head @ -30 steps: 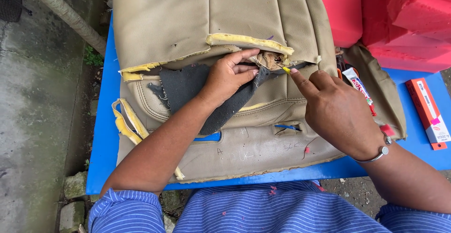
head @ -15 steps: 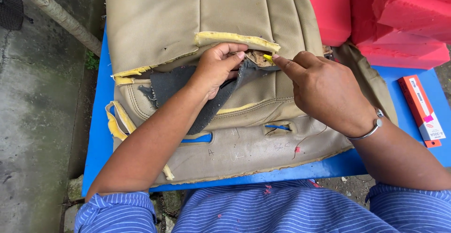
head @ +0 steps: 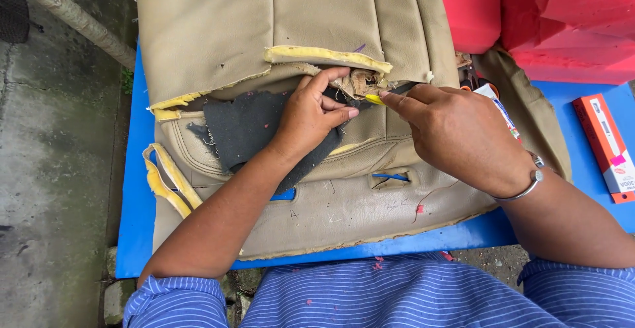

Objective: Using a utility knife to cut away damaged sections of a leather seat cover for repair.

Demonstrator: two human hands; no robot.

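A torn tan leather seat cover (head: 278, 30) with yellow foam edging lies across a blue table (head: 135, 169). A dark grey fabric patch (head: 248, 126) sits in the tear. My left hand (head: 314, 119) pinches the frayed edge of the tear above the patch. My right hand (head: 456, 133), with a metal bracelet on the wrist, holds a small yellow-tipped tool (head: 374, 99) against the same torn spot, its tip between the two hands.
Red foam blocks (head: 562, 17) stand at the back right. An orange box (head: 605, 146) lies on the table's right side, and a white tube (head: 499, 109) shows behind my right hand. Wet concrete ground (head: 53, 169) lies to the left, past the table edge.
Both hands have stayed at the tear. My right hand has shifted left, bringing the yellow tip closer to my left fingers. The camera view has drifted slightly.
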